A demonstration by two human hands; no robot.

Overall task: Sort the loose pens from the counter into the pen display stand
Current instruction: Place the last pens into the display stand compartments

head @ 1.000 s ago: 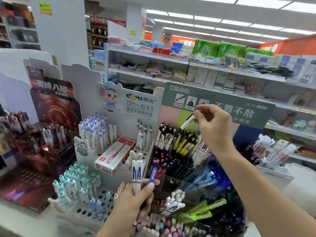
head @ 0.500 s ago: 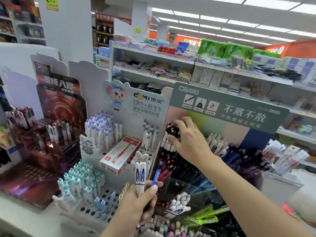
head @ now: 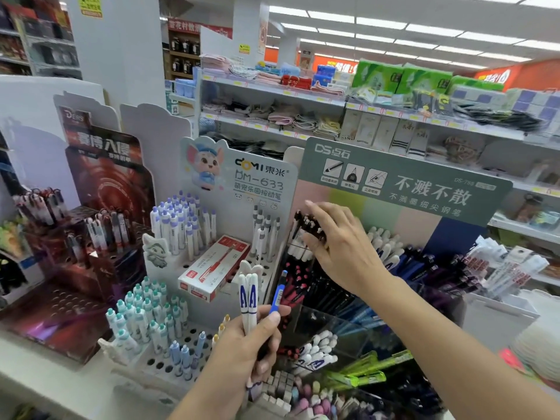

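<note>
My left hand (head: 247,344) grips two white pens with blue marks (head: 248,298) and a blue pen (head: 278,294), held upright low in front of the stands. My right hand (head: 345,250) reaches into the top left row of the green-headed pen display stand (head: 394,183). Its fingers lie stretched over a cluster of black-topped white pens (head: 309,224) standing in that row. No separate pen shows in this hand. White-capped and dark blue pens (head: 391,253) fill the rows to the right of it.
A white stand with a mouse picture (head: 260,177) holds purple-capped and teal-capped pens and a red pen box (head: 212,268). Further left stands a dark red stand (head: 106,177). Green highlighters (head: 363,374) lie in clear bins below. Store shelves (head: 333,101) run behind.
My right hand came down with the white black-tipped pen from in front of the green header into the top left row. Its fingers have since straightened over the pens. My left hand has barely moved.
</note>
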